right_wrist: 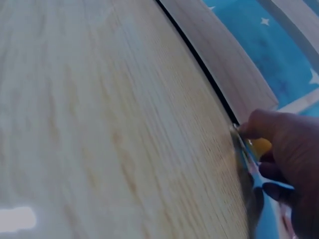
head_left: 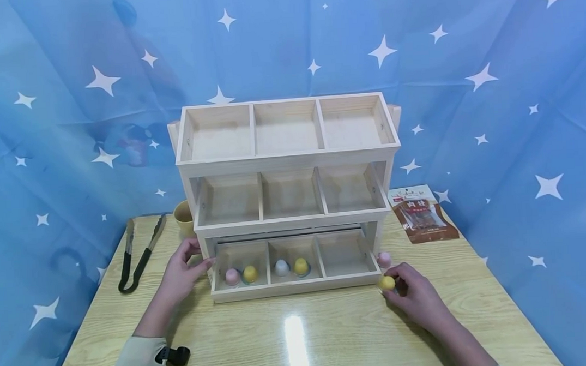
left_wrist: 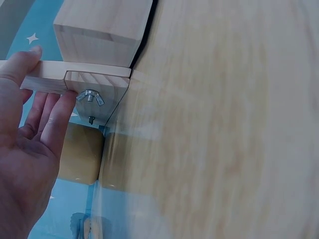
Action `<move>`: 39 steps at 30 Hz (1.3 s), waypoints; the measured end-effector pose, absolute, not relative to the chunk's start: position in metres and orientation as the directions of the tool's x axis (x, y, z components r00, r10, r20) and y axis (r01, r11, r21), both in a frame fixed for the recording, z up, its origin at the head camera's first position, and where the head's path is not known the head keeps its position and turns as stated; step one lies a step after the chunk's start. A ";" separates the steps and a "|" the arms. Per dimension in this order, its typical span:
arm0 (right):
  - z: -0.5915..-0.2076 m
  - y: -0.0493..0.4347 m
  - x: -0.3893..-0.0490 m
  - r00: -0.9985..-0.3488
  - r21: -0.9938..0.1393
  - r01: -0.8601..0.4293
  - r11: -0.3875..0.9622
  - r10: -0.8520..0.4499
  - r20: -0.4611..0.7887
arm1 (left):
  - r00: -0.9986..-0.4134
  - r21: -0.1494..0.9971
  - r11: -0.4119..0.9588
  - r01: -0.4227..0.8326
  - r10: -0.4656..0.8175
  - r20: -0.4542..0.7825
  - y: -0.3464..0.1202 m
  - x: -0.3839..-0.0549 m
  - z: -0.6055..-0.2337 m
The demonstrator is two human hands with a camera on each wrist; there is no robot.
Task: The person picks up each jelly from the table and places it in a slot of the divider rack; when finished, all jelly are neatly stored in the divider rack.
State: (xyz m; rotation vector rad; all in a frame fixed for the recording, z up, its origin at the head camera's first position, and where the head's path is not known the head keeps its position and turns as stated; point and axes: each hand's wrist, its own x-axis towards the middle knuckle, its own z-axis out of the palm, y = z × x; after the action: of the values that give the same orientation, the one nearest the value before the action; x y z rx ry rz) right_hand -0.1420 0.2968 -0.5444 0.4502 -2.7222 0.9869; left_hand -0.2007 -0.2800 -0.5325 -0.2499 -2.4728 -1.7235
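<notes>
A three-tier wooden rack stands on the table, each tier split into three compartments. At its lower left side, my left hand grips the rack's upright between thumb and fingers. My right hand pinches a small yellow jelly cup close to the bottom tier's front right corner. A pink jelly cup sits just behind it, beside the rack. In the bottom tier, a pink cup and a yellow cup lie left; a white cup and a yellow cup lie in the middle.
Black-handled tongs lie on the table at the left. A tan cup stands behind the left hand, partly hidden by the rack. To the right rests a brown and white snack packet. A blue star-patterned curtain hangs behind the table.
</notes>
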 end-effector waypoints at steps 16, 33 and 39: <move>-0.517 0.298 -0.139 -0.928 -0.601 -0.287 0.746 -0.060 0.368 | -0.980 0.920 0.340 0.196 0.057 0.189 -0.280 -0.200 -0.533; -0.500 0.257 -0.162 -0.809 -0.560 -0.536 0.632 -0.195 0.555 | -0.977 0.913 0.348 0.212 0.067 0.202 -0.280 -0.202 -0.536; -0.497 0.238 -0.171 -0.835 -0.564 -0.521 0.640 -0.248 0.491 | -0.978 0.918 0.339 0.206 0.063 0.197 -0.279 -0.201 -0.535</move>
State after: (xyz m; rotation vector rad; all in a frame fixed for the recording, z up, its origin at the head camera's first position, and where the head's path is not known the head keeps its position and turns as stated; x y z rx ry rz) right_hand -0.1715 0.2385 -0.4969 0.6108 -2.4928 1.0259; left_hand -0.2014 -0.2794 -0.5353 -0.2490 -2.4648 -1.7186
